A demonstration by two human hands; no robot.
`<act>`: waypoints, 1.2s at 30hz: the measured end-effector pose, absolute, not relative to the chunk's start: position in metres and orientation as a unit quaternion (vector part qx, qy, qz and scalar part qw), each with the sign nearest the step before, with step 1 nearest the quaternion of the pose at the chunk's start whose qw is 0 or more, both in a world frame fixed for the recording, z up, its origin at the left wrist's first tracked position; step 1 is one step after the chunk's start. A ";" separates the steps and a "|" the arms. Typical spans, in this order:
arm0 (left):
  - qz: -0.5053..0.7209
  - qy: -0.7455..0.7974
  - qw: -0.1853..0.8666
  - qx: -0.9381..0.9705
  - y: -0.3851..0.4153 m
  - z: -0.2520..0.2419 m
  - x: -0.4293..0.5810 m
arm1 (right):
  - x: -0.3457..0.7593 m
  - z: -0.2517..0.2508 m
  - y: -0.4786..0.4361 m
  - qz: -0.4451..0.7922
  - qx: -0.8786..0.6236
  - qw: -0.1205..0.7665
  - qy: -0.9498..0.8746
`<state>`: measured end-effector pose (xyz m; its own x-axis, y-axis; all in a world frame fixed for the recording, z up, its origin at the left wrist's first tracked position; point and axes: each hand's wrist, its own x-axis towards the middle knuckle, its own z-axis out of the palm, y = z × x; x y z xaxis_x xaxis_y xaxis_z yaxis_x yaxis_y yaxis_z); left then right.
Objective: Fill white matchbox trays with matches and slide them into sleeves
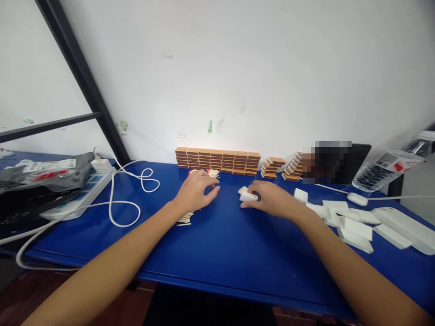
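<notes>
My left hand (196,190) lies palm down on a heap of loose matchsticks (186,218) on the blue table (224,253), fingers curled over the sticks near the heap's far end (213,172). My right hand (270,198) grips a small white matchbox (247,195) between thumb and fingers, just right of the left hand. Another small white box (301,195) sits right of that hand.
Stacked brown matchboxes (217,161) line the wall, with two leaning stacks (272,167) beside them. Several flat white boxes (353,224) lie at right, near a white mouse (356,198). A power strip (86,192) and looping white cable (125,199) sit at left.
</notes>
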<state>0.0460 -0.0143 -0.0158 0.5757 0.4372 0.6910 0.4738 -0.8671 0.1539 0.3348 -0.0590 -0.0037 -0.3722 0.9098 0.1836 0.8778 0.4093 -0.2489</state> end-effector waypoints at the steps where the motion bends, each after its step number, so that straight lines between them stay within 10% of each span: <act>1: -0.382 -0.257 0.021 -0.888 -0.015 -0.016 0.046 | 0.334 -0.003 -0.060 0.069 -0.531 0.156 -0.830; 36: -0.320 -0.278 -0.191 -0.885 -0.035 -0.013 0.056 | 0.300 -0.005 -0.079 0.120 -0.531 0.230 -0.807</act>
